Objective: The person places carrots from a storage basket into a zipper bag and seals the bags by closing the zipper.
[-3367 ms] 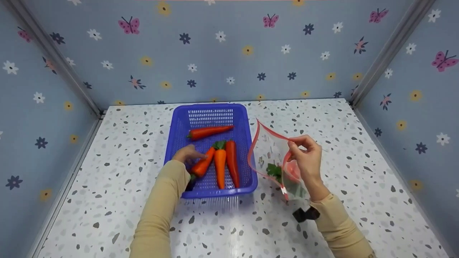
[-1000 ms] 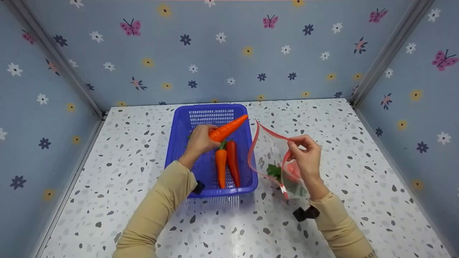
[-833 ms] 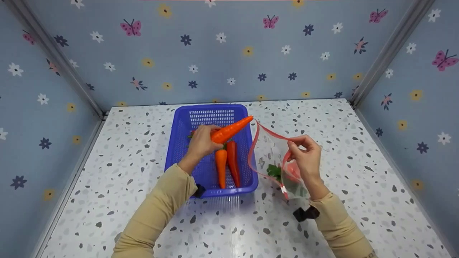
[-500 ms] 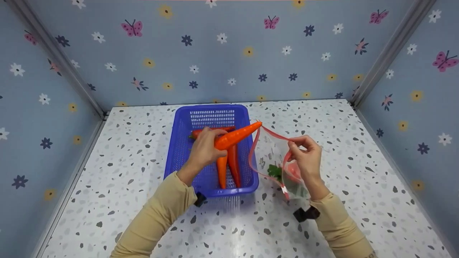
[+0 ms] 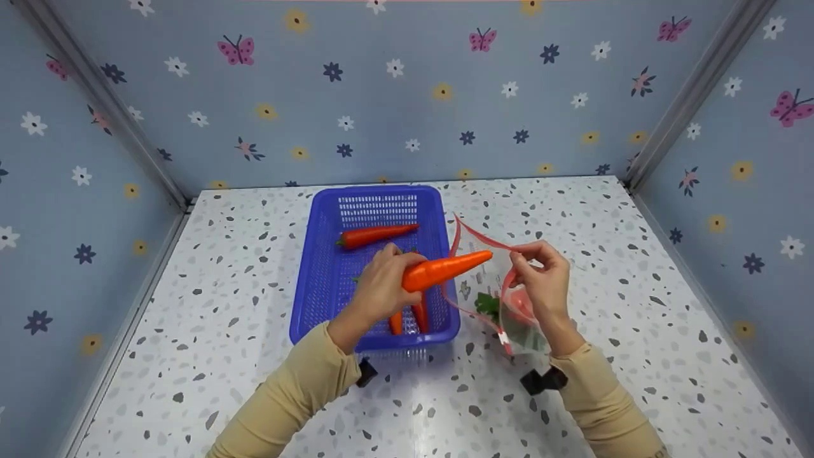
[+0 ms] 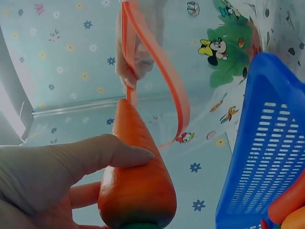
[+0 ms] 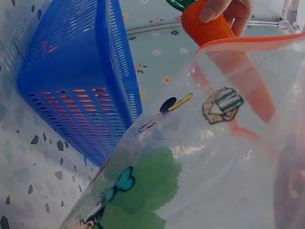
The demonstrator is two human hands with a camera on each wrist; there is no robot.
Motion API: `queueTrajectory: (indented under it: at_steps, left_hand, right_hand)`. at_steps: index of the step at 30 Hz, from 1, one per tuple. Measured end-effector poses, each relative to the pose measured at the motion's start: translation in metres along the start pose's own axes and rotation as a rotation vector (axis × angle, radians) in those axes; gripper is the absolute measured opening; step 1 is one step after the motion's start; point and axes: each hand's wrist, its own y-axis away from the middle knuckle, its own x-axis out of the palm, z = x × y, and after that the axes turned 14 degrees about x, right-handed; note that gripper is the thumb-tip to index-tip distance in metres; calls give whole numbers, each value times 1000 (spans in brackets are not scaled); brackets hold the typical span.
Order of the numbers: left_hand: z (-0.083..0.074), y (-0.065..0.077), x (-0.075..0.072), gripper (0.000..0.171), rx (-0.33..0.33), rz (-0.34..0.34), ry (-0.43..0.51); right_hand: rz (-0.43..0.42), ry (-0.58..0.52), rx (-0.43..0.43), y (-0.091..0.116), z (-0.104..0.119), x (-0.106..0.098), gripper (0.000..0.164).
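Observation:
My left hand (image 5: 381, 286) grips a large orange carrot (image 5: 448, 270) by its thick end, thumb on top in the left wrist view. The carrot is raised above the basket's right side, its narrow tip pointing right, at the mouth of a clear zip bag (image 5: 472, 287) with a red edge. My right hand (image 5: 545, 280) pinches that edge between thumb and fingers, and the mouth gapes toward the carrot. Inside the bag are green leaves (image 5: 488, 305) and something pinkish red (image 5: 520, 303). In the right wrist view the carrot's tip (image 7: 252, 86) shows through the plastic.
A blue perforated basket (image 5: 407, 341) stands left of the bag. A red carrot-shaped vegetable (image 5: 378, 236) lies at its back; an orange carrot (image 5: 395, 323) and another red one (image 5: 421, 316) are partly hidden under my left hand. Patterned walls (image 5: 407, 114) enclose the speckled table (image 5: 445, 407).
My left hand, earlier down in the basket at the carrot, has lifted it and carried it right and nearer me, to the bag's mouth. My right hand holds the bag as before.

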Motion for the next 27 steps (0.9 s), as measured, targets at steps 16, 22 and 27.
queueTrajectory:
  at_steps: [16,22,27]
  left_hand:
    - [-15,-7,18,48,44,146,-194]
    - [-23,-12,20,48,56,176,-242]
    - [-27,-17,21,46,58,187,-241]
  right_hand:
    - [-6,76,40,12,17,9,10]
    - [2,62,35,15,21,12,8]
    - [1,37,29,17,25,15,6]
